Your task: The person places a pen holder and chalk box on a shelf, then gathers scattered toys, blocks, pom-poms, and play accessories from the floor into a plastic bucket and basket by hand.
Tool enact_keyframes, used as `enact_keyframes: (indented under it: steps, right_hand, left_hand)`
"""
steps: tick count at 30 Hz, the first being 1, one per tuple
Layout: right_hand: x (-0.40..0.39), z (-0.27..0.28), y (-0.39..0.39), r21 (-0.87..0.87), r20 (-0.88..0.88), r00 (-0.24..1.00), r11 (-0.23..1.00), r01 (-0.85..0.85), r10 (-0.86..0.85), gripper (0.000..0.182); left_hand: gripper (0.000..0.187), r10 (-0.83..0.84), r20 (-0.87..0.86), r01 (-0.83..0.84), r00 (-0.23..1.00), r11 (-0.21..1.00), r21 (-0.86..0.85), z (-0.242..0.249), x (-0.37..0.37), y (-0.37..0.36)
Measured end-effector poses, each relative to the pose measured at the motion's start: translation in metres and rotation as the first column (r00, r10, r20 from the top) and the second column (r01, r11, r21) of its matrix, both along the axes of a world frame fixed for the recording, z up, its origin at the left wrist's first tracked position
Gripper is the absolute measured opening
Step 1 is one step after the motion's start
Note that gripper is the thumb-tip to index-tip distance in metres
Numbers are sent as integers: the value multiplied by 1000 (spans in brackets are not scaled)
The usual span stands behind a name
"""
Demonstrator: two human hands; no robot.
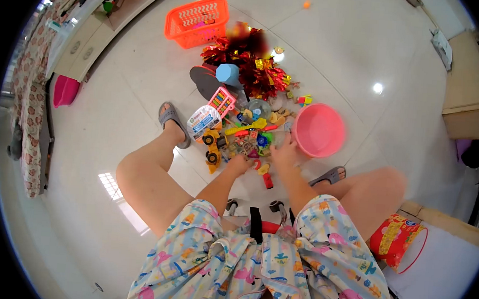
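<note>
On the tiled floor [145, 72], the toy pile [249, 144] lies between the person's feet, its longer spread running from near left to far right. Red-and-gold tinsel [263, 77] stretches beyond it, also slanting from far left to near right. Farther left, the orange basket [197, 22] stands with its open top up and its long axis mostly left to right. The round pink basin [320, 131], open upward, sits just right of the pile.

The yellow truck [212, 149] is at the pile's left edge, long axis running toward the person, dark wheels showing. Just beyond, the pink abacus [221, 102] slants from far right to near left.

The right hand [284, 152] reaches away from the person to the pile's right side, near the basin; the left hand [240, 164] is at the near edge, pointing away and rightward. Both have bent fingers among or beside small toys; whether either grasps one, I cannot tell.

The yellow spoon [246, 128] lies across the pile, its broader end rightward and slightly farther away. The small red block [268, 181] lies nearer the person, long axis roughly toward them.
</note>
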State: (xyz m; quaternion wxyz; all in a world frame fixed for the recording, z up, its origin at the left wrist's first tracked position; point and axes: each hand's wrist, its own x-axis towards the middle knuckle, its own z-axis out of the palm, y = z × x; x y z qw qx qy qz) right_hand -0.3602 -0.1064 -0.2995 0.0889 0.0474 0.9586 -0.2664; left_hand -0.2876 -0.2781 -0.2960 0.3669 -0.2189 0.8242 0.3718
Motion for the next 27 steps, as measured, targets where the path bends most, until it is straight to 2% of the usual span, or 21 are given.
enact_keyframes:
  steps: [3, 4, 7, 9, 12, 15, 18, 21, 24, 27]
  right_hand:
    - [7, 30, 0, -116, -311, 949, 993, 12, -48, 64]
    - [8, 37, 4, -170, -404, 911, 985, 12, -80, 62]
    - [-18, 12, 36, -454, -346, 851, 864, 217, -395, 57]
    - [-34, 18, 59, -587, -108, 856, 728, 355, -505, 48]
    - [-49, -5, 107, -330, 46, 942, 885, 329, -333, 39]
    - [-43, -15, 114, -195, -35, 924, 909, 367, -381, 27]
    - [-15, 27, 81, -239, -257, 920, 942, 236, -296, 21]
    - [-2, -26, 59, -329, -217, 973, 933, -149, 78, 27]
    - [-2, -22, 19, -208, -258, 910, 901, -380, 324, 33]
    - [-27, -30, -16, 21, -342, 812, 868, -497, 473, 45]
  left_hand:
    - [41, -66, -197, 44, 978, 992, -117, -42, -1, 1]
    - [40, -85, -211, 63, 974, 992, -109, -46, -4, 4]
    - [37, -91, -221, 76, 971, 994, -75, -39, -17, 8]
    - [36, -61, -192, 56, 979, 998, -31, -6, -27, 19]
    - [34, -112, -273, 103, 956, 994, -45, -20, -32, 30]
    - [31, -110, -247, 98, 963, 993, -61, -7, -29, 36]
    - [32, -96, -217, 72, 971, 991, -115, -28, -22, 33]
    - [32, 60, -351, -175, 934, 936, -305, -80, -13, 26]
    - [36, 285, -301, -355, 910, 911, -210, -64, -23, 11]
    - [32, 285, -532, -441, 797, 877, -190, -55, -30, 0]
